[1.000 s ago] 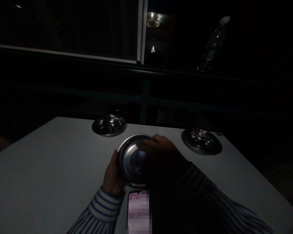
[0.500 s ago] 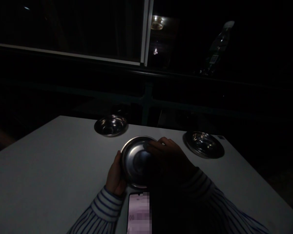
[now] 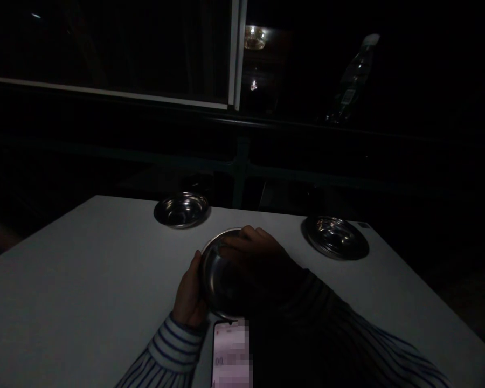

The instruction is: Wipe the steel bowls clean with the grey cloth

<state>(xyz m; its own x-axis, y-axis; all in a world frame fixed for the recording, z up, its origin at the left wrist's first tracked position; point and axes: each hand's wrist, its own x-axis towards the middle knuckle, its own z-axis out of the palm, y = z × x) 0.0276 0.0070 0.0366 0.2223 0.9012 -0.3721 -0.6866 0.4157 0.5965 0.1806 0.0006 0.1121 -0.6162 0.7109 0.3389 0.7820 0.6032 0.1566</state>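
- White tabletop (image 3: 89,280) fills the lower frame, its near edge cut off.
- Striped sleeves (image 3: 173,345) enter from the bottom edge; the right one sinks into shadow.
- Right hand (image 3: 262,258), mostly lost in darkness: its fingers reach over the upper rim of the metal bowl (image 3: 216,275) at lower centre; whether they grip, I cannot tell.
- That bowl is tilted, its right half hidden by hand and shadow; the left hand (image 3: 189,296) clamps its left side, thumb at the rim, other fingers largely hidden.
- Phone (image 3: 226,345) at bottom centre, cut off below, partly pixelated.
- Right-hand dish (image 3: 336,237), right of centre; its layered rim may be a stack.
- Clear bottle (image 3: 353,81), upper right, its base swallowed by the dark.
- Left-hand dish (image 3: 181,211), left of centre, dim inside.
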